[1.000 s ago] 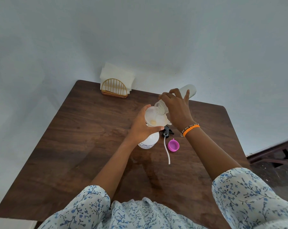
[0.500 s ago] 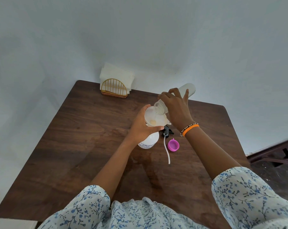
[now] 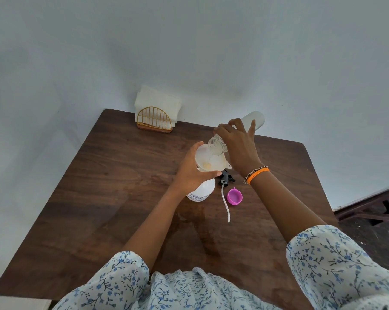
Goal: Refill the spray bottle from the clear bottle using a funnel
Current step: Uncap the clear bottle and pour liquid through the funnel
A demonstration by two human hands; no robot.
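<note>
Left hand (image 3: 192,173) gripped the white funnel (image 3: 209,158) seated in the spray bottle (image 3: 202,190) standing mid-desk (image 3: 122,175). Right hand (image 3: 237,144) gripped the clear bottle (image 3: 236,133), tilted mouth-down over the funnel, liquid pouring. Black sprayer head (image 3: 227,178) (tube attached) and purple cap (image 3: 234,196) lay just beside the spray bottle.

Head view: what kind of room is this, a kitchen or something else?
Probably a plain room in a home, perhaps a dining corner, though I can't be sure. A small wooden table stands against a bare pale wall, with a gold napkin holder at its far edge.
</note>
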